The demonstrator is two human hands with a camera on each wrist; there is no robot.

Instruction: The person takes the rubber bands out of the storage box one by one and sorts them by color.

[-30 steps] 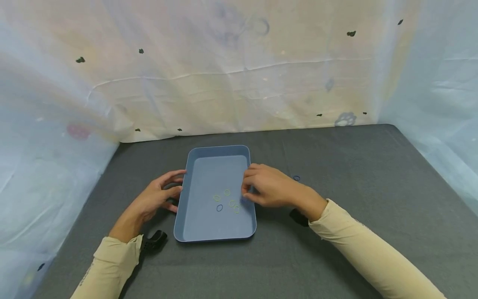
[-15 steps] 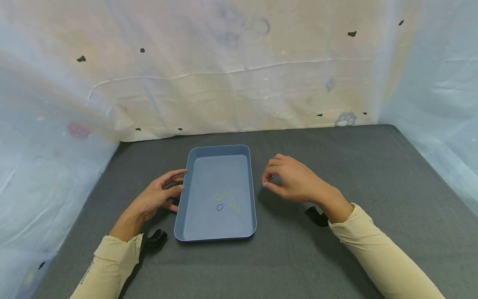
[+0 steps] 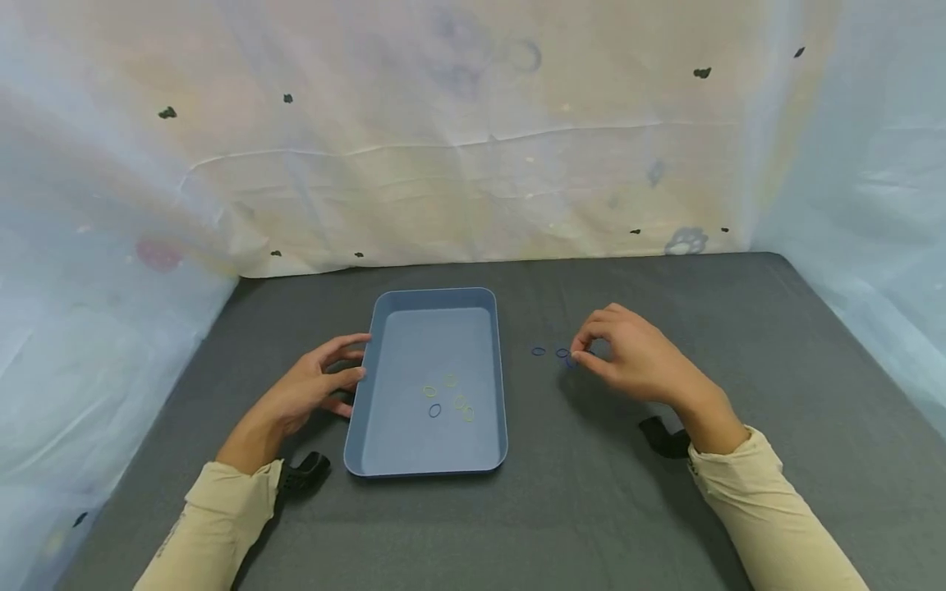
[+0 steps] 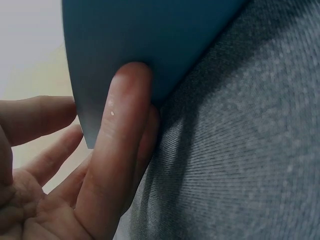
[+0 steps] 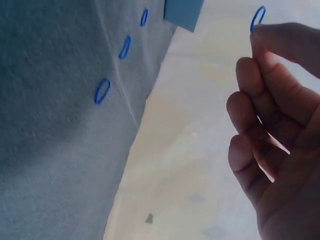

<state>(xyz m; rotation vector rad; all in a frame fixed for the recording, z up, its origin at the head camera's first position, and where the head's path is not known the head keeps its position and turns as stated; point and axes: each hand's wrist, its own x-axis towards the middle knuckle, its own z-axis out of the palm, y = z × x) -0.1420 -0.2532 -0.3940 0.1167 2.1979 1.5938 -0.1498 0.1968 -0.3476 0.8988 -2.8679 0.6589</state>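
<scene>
My right hand [image 3: 636, 353] pinches a small blue rubber band [image 5: 257, 19] between thumb and forefinger, just over the table right of the tray. Three more blue bands lie in a row on the cloth: a left one [image 3: 538, 351], a middle one [image 3: 562, 353], and one [image 3: 591, 353] partly hidden by the fingers. To the left, the fairly straight fingers of my left hand [image 3: 306, 386] touch the outer left wall of the blue-grey tray [image 3: 360, 410]. Inside the tray are several yellow-green bands [image 3: 429, 391] and one blue band [image 3: 434, 410].
Dark grey cloth [image 3: 562, 509] covers the table. A pale printed curtain [image 3: 473, 197] stands behind the table's far edge, and bluish sheets [image 3: 872, 213] flank it on both sides. Black straps [image 3: 663, 439] sit at the wrists.
From the tray's right rim my right hand has moved right across the cloth, blue at its fingertips throughout. Blue bands on the cloth have come into sight. My left hand and the tray stay put.
</scene>
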